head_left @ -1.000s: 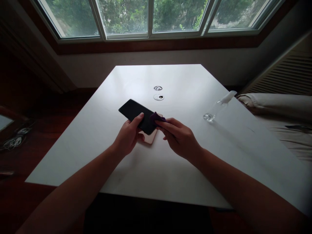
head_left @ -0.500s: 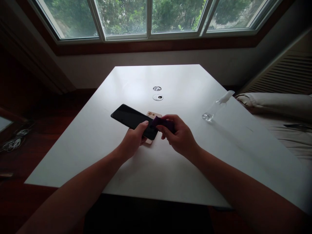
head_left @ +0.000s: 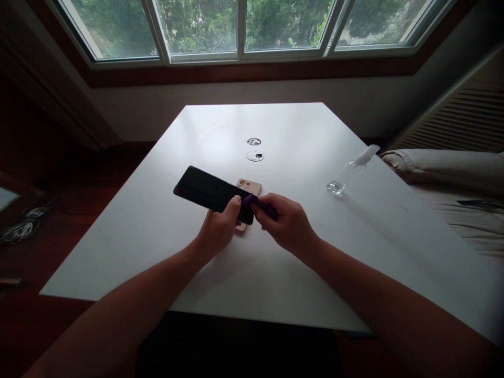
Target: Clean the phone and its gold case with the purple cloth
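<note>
The black phone (head_left: 212, 193) is held above the white worktop (head_left: 275, 262), dark screen up, its long axis running from the upper left down toward the right. The left hand (head_left: 218, 231) grips it near its right end: the thumb lies on the screen's near edge and the other fingers curl beneath, out of sight. The right hand (head_left: 287, 223) is closed around a small purple cloth (head_left: 260, 206), pinched between thumb and fingers, and the cloth's tip touches the phone's right end, just beside the left thumb.

Under that end of the phone, lying on the worktop, is a beige phone case (head_left: 248, 190); its top with the camera cut-outs shows beyond the phone, and a strip shows below it. Farther back, near the middle of the worktop, are two round cable-hole covers (head_left: 255, 149), one behind the other. A clear spray bottle (head_left: 350, 170) lies on its side near the right edge, well apart from both hands, its white nozzle pointing away toward the bed (head_left: 452, 178). A row of windows (head_left: 244, 26) runs along the far wall, with green trees outside.
</note>
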The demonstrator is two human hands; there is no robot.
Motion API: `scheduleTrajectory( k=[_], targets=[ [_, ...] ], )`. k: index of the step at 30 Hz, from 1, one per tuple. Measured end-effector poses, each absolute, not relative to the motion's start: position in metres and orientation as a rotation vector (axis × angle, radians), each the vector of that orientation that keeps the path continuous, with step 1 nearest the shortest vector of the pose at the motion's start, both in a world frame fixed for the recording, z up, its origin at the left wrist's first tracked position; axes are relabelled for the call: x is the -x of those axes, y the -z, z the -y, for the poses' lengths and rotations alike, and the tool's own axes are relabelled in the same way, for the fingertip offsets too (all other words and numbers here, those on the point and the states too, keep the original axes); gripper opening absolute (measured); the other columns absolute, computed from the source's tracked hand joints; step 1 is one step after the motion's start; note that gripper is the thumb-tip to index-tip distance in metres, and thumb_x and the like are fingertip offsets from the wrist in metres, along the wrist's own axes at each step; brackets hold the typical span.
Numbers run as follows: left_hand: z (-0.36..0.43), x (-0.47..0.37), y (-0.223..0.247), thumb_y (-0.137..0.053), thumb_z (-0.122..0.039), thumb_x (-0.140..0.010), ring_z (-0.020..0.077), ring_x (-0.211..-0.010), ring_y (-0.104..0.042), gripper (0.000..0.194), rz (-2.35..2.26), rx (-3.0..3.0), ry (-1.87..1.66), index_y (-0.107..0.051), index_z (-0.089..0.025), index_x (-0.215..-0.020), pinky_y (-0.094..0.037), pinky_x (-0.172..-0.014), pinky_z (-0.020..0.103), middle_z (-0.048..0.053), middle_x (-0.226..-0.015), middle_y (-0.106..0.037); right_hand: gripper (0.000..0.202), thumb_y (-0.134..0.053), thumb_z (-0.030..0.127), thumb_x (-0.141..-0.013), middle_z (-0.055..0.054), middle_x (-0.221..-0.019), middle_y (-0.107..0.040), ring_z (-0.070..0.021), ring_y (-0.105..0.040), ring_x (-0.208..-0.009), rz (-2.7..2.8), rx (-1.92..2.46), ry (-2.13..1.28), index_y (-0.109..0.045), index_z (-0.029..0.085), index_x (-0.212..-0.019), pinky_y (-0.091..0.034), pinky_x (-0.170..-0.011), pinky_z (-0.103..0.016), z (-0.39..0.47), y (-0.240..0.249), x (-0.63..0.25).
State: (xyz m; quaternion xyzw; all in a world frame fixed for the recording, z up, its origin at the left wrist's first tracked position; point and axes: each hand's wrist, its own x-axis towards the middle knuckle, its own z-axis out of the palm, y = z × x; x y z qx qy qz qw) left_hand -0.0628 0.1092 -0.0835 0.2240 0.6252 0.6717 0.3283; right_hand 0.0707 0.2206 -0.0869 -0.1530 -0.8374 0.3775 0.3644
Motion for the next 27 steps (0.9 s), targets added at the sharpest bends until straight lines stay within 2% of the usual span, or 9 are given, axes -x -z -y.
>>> scheduleTrajectory(
  k=[4, 7, 14, 20, 24, 27],
  targets=[
    [-0.108, 0.061, 0.082, -0.07, -0.051, -0.084, 0.0128, -0.056, -0.056, 0.037, -1.649, -0.515, -1.742, -0.065, -0.016, -0.07, -0.044, -0.05, 0.022, 0.001, -0.06, -0.06, 0.001, -0.067, 0.022, -0.091, -0.002, -0.078, -0.068, -0.0136, -0.062, -0.065, 2.186, 0.243, -0.983, -0.067, 0.021, -0.092, -0.049, -0.057, -0.025, -0.217, 0.083, -0.073],
    [-0.108, 0.061, 0.08, -0.072, -0.051, -0.081, 0.0116, -0.05, -0.051, 0.037, -1.585, -0.442, -1.731, -0.062, -0.017, -0.069, -0.04, -0.046, 0.022, -0.002, -0.052, -0.053, 0.002, -0.067, 0.021, -0.091, -0.002, -0.08, -0.069, -0.0128, -0.061, -0.065, 2.205, 0.142, -1.001, -0.068, 0.021, -0.092, -0.049, -0.059, -0.025, -0.216, 0.081, -0.074],
    [-0.109, 0.059, 0.076, -0.074, -0.051, -0.078, 0.0117, -0.048, -0.048, 0.036, -1.558, -0.425, -1.694, -0.062, -0.017, -0.071, -0.038, -0.045, 0.022, -0.003, -0.049, -0.048, 0.004, -0.069, 0.025, -0.09, 0.0, -0.071, -0.066, -0.0139, -0.061, -0.059, 2.151, 0.392, -1.082, -0.069, 0.021, -0.091, -0.047, -0.054, -0.025, -0.226, 0.082, -0.071],
    [-0.107, 0.061, 0.075, -0.072, -0.053, -0.077, 0.0116, -0.048, -0.047, 0.039, -1.591, -0.457, -1.674, -0.058, -0.018, -0.066, -0.037, -0.045, 0.023, -0.002, -0.05, -0.048, 0.003, -0.066, 0.022, -0.091, -0.001, -0.077, -0.066, -0.012, -0.059, -0.061, 2.221, 0.165, -1.086, -0.067, 0.019, -0.09, -0.046, -0.057, -0.025, -0.217, 0.079, -0.075],
    [-0.107, 0.059, 0.075, -0.073, -0.054, -0.076, 0.012, -0.051, -0.049, 0.039, -1.65, -0.49, -1.648, -0.063, -0.016, -0.071, -0.038, -0.047, 0.023, -0.001, -0.054, -0.053, 0.005, -0.068, 0.024, -0.09, 0.0, -0.07, -0.063, -0.0121, -0.058, -0.058, 2.198, 0.339, -1.101, -0.067, 0.019, -0.087, -0.044, -0.054, -0.024, -0.227, 0.081, -0.073],
    [-0.107, 0.058, 0.073, -0.071, -0.053, -0.078, 0.0111, -0.049, -0.047, 0.039, -1.651, -0.487, -1.638, -0.061, -0.017, -0.07, -0.037, -0.047, 0.023, -0.002, -0.054, -0.05, 0.006, -0.069, 0.024, -0.09, 0.0, -0.069, -0.063, -0.0128, -0.058, -0.058, 2.156, 0.414, -1.113, -0.067, 0.02, -0.087, -0.044, -0.053, -0.024, -0.227, 0.081, -0.072]
  ],
)
